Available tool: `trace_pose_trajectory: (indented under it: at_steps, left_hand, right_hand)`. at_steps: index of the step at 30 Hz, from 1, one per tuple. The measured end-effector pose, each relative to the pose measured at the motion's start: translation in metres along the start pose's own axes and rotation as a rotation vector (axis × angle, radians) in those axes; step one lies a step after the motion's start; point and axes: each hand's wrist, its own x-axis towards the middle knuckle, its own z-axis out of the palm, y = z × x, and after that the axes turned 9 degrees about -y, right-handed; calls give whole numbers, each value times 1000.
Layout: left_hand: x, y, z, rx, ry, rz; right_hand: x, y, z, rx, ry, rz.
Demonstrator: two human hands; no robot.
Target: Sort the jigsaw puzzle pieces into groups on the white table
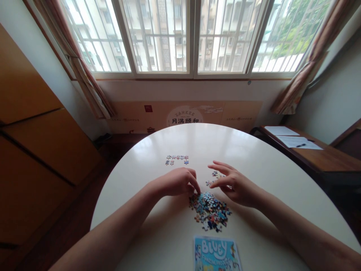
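A heap of small jigsaw puzzle pieces (211,210) lies on the white table, mostly blue with dark, white and orange bits. My left hand (180,181) reaches in from the left, its fingers curled and the index fingertip touching the heap's upper left edge. What its fingers hold, if anything, is hidden. To the right, my right hand (235,185) hovers with fingers spread, above a small group of loose pieces (216,174) that it partly covers. Farther back, several puzzle pieces (177,157) are laid out in two short rows.
A blue "Bluey" picture card (216,254) lies at the near side of the round white table (135,169). On the right stands a wooden side table (335,154) with paper sheets (299,142) and a dark pen-like thing. Windows and curtains are behind.
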Motion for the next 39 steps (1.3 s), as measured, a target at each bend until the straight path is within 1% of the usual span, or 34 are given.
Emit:
trace_pose_trajectory:
  at_steps: [4, 9, 13, 19, 25, 33, 39]
  left_hand:
    - [0, -1, -1, 29, 11, -23]
    - [1, -3, 0, 14, 17, -19]
    - [3, 1, 1, -1, 31, -5]
    - [4, 3, 3, -13, 34, -3]
    - [5, 2, 4, -12, 50, 3]
    - [6, 1, 4, -11, 41, -2]
    - [6, 4, 3, -14, 41, -7]
  right_hand:
    - [0, -9, -1, 13, -58, -32]
    - [3, -15, -3, 13, -99, -10]
    - [6, -17, -1, 10, -144, -2]
    - [8, -16, 3, 10, -147, -3]
    - [8, -16, 1, 24, -180, 29]
    - [7, -15, -3, 14, -160, 41]
    - [1, -8, -9, -20, -139, 63]
